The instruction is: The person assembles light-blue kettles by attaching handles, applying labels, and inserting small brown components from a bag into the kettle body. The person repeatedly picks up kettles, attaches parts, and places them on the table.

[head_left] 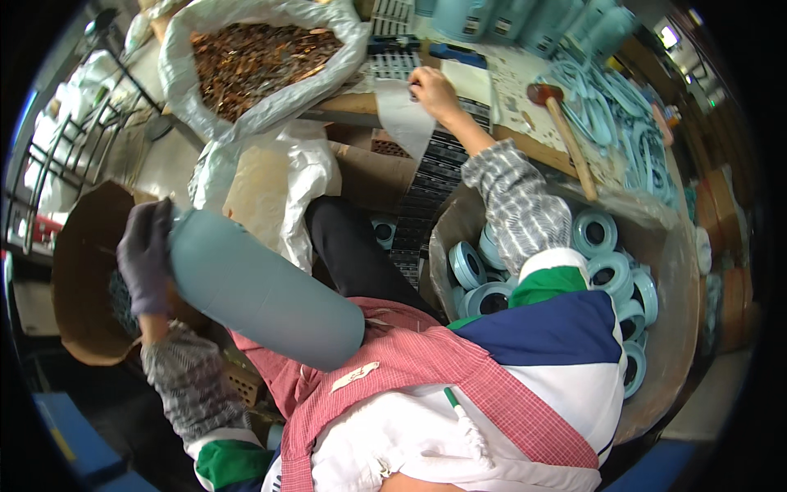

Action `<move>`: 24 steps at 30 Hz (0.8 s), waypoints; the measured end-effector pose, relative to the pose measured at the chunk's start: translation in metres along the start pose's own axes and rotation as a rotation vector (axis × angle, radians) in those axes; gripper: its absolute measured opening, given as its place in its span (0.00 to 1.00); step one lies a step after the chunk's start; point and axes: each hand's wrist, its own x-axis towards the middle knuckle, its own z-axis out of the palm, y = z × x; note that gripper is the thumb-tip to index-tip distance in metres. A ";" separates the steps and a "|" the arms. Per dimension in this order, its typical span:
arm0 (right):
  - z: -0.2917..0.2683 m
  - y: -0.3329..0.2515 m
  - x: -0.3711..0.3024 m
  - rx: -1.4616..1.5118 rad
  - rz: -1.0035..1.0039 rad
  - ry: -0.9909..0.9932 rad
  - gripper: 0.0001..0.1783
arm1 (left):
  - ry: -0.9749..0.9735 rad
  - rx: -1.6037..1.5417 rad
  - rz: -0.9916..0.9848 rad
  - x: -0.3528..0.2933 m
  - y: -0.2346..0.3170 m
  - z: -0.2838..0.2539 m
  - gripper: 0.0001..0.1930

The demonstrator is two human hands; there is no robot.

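My left hand (146, 254), in a dark grey glove, grips one end of a large blue-grey plastic bottle (258, 283). The bottle lies tilted across my lap, its wide base against my red checked apron (410, 361). At the table's front edge, my right hand (434, 94) is bare, its fingers pinched at a label strip (434, 168). A dark sliver shows by the fingertips. White backing curls beside that hand, and the strip's black labels hang down over the edge past my knee.
A sack of brown scraps (262, 70) stands at far left. A mallet (566, 135) lies on the table near light-blue plastic straps (611, 98). Several bottles (525, 25) stand behind. On my right a lined bin (664, 361) holds blue ring-shaped caps (594, 232); a cardboard box (82, 287) sits left.
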 end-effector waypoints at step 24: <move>0.025 -0.357 -0.129 1.300 0.187 -0.594 0.07 | -0.161 -0.436 0.077 -0.073 -0.083 0.028 0.17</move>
